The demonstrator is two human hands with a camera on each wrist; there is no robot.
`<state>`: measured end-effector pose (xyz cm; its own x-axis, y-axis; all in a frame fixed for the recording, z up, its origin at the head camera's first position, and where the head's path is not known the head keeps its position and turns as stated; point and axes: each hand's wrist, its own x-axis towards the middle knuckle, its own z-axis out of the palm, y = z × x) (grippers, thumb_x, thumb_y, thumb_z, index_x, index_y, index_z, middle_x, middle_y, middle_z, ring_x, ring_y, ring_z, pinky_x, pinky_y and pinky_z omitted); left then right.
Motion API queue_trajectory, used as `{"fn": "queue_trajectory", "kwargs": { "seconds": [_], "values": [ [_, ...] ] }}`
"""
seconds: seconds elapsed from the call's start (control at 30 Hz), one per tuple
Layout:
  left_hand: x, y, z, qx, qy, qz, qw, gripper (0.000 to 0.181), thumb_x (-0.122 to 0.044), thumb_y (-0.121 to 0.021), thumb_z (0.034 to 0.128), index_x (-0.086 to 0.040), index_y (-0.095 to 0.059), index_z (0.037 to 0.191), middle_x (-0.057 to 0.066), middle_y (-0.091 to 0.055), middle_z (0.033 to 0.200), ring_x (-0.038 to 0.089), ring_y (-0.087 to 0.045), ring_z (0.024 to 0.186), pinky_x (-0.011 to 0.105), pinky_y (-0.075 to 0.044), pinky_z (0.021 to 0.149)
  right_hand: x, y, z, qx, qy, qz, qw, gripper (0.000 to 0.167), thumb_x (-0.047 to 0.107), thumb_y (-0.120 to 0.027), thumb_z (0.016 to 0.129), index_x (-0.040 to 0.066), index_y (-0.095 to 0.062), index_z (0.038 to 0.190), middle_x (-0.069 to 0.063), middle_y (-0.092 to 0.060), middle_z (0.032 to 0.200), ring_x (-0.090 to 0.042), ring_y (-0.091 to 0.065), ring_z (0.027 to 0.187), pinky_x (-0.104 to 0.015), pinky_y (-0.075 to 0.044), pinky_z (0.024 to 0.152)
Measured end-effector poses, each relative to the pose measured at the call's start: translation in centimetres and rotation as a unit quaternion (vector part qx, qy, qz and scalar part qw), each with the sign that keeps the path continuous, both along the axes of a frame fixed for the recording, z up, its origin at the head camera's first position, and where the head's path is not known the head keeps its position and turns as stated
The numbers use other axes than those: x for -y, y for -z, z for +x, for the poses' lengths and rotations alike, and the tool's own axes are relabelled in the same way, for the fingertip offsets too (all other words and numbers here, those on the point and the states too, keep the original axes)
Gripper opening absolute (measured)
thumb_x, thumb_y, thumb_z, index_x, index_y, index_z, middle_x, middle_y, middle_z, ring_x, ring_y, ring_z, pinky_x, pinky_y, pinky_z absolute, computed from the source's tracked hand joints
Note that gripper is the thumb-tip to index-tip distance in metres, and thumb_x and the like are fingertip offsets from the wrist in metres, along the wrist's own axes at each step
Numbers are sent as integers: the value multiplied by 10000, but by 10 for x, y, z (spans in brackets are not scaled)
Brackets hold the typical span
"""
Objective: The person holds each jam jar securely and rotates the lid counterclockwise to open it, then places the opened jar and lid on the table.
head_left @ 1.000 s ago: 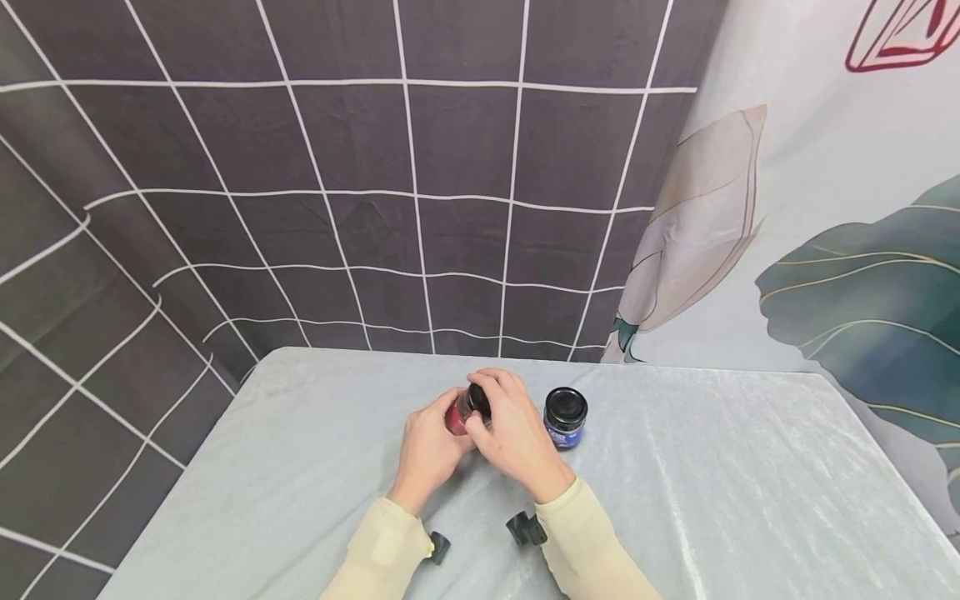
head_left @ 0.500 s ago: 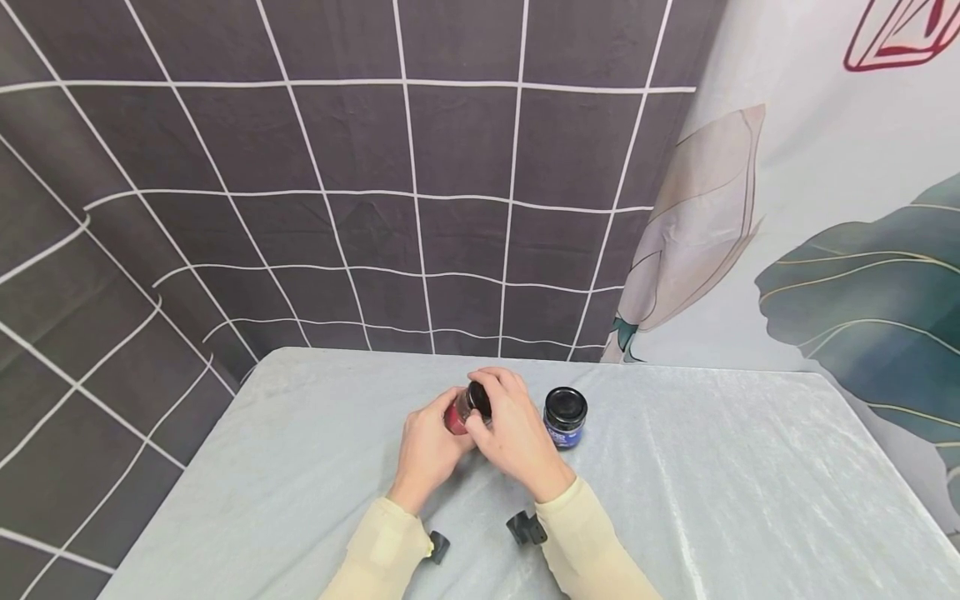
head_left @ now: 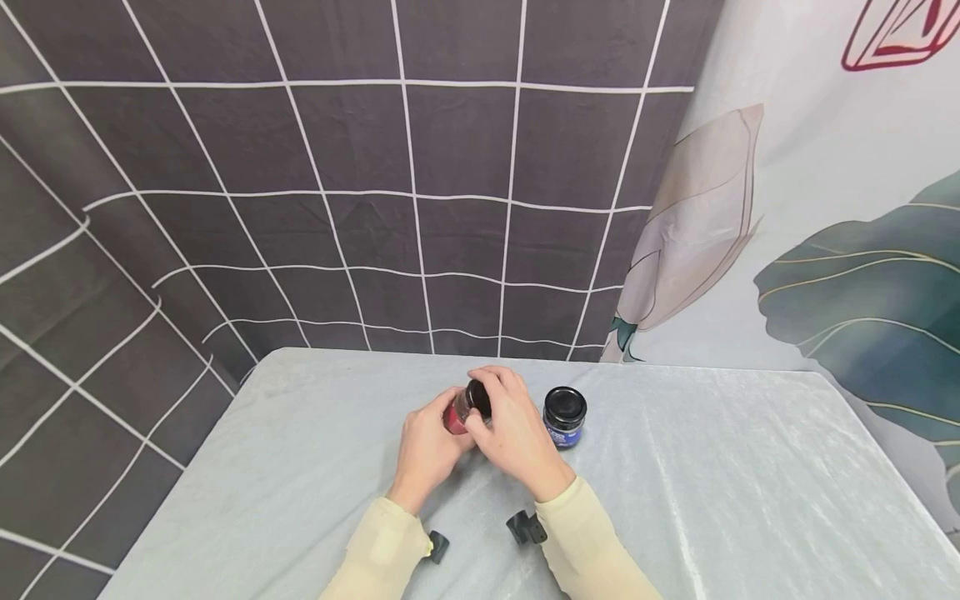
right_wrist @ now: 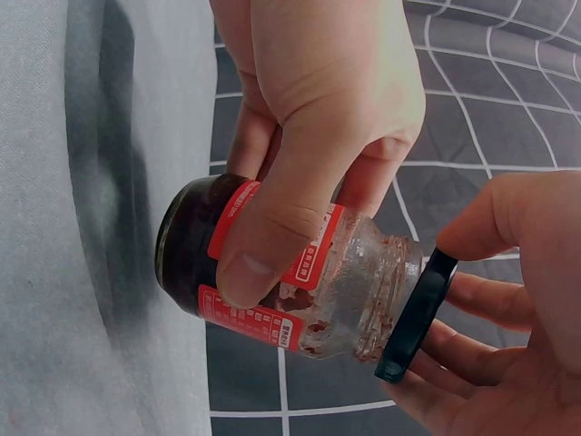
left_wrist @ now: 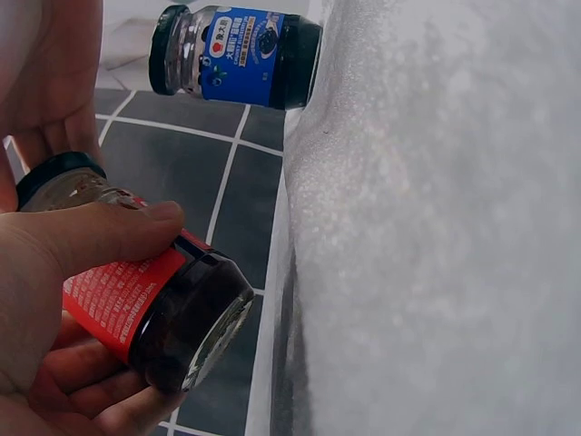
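A glass jar with a red label [right_wrist: 313,250] and dark contents is held tilted above the table. My left hand [head_left: 429,446] grips its body, the thumb pressed along the label and the fingers curled underneath in the left wrist view. At its mouth is a dark lid [right_wrist: 418,318], which my right hand [head_left: 517,429] holds by the rim between thumb and fingers. Glass neck threads show below the lid; I cannot tell whether it is still screwed on. A second jar with a blue label [left_wrist: 243,56] and black lid stands upright just right of my right hand.
A pale grey cloth [head_left: 720,483] covers the table. Behind it hangs a dark curtain [head_left: 345,233] with white grid lines, and a leaf-patterned curtain [head_left: 697,225] at the right. Black camera mounts [head_left: 527,527] are worn on both wrists.
Both hands stay in place on the jar and lid. The lid's top seems to have shifted very slightly in my right hand's fingers. The blue-label jar has not moved.
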<state>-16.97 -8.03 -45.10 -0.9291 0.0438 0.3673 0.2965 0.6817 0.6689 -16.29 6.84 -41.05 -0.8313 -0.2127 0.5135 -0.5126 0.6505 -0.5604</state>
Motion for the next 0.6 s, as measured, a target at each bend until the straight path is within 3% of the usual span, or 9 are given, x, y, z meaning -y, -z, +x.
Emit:
{"fn": "queue_trajectory", "kwargs": {
  "seconds": [0.6],
  "values": [
    [1, 1, 0, -22, -60, 83, 9999, 492, -274, -874, 738, -137, -711, 1181, 22, -756, 1026, 206, -720, 923, 401, -574, 806, -2, 1, -1, -28, 26, 6, 10000, 471, 133, -659, 792, 42, -631, 1254, -127, -582, 1211, -292, -565, 1133, -438, -506, 923]
  ]
}}
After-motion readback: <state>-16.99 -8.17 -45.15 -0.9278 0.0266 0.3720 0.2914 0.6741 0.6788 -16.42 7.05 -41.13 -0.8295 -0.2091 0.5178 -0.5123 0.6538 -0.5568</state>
